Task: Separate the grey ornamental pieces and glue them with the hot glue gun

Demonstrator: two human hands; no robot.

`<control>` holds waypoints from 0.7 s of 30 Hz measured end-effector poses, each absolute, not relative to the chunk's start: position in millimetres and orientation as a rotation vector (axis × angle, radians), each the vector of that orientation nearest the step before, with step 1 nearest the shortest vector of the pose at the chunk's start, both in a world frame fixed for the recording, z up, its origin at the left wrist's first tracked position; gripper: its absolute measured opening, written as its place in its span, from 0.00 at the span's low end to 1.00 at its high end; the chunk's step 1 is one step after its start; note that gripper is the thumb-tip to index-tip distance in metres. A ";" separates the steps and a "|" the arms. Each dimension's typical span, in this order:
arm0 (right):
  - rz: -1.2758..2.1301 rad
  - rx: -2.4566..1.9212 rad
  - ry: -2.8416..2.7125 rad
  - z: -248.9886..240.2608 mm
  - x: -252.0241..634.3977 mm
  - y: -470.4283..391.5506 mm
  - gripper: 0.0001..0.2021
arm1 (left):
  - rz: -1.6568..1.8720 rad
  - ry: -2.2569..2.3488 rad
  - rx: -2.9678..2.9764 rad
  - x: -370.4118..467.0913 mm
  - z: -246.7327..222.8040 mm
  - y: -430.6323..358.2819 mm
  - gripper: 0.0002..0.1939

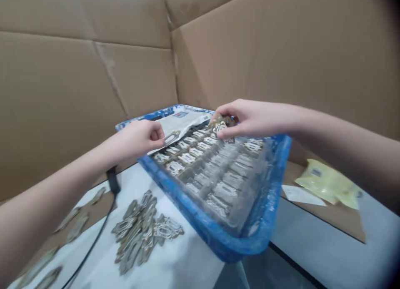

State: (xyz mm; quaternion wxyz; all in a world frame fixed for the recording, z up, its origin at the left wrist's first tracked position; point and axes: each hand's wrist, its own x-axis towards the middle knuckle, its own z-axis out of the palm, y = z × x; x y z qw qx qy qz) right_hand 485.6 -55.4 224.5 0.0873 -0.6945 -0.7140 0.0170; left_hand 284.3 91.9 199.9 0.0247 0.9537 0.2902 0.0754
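My left hand [142, 135] pinches one flat metal plate [171, 136], a long piece with a slot cut in it, over the near left side of a blue plastic crate [190, 209]. My right hand [239, 118] is closed around several similar ornate plates [222, 125] above the crate's back part. Inside the crate lies a clear plastic divided tray [215, 159], its compartments filled with rows of such plates. A white plastic bag [184, 125] lies over the tray's far left part, behind my left fingertips.
A heap of loose metal plates [137, 234] lies on white paper to the left. More plates [78, 227] rest on cardboard at far left, beside a black cable [96, 239]. A yellow plastic packet [326, 180] is at right. Cardboard walls [265, 51] stand behind.
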 end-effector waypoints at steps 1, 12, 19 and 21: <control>0.060 -1.975 -2.211 224.4 466.4 -55.5 0.15 | 0.216 0.941 2.908 269.5 197.7 94.0 0.07; 0.175 -1.526 -2.886 167.7 317.6 -7.9 0.07 | -0.062 1.299 2.710 160.6 88.2 92.6 0.08; 0.344 -1.583 -3.019 129.4 300.9 22.9 0.08 | -0.077 1.205 2.689 158.1 70.9 88.0 0.08; 0.354 -1.563 -3.128 129.9 301.7 25.5 0.08 | -0.095 1.183 2.695 157.7 71.6 87.7 0.09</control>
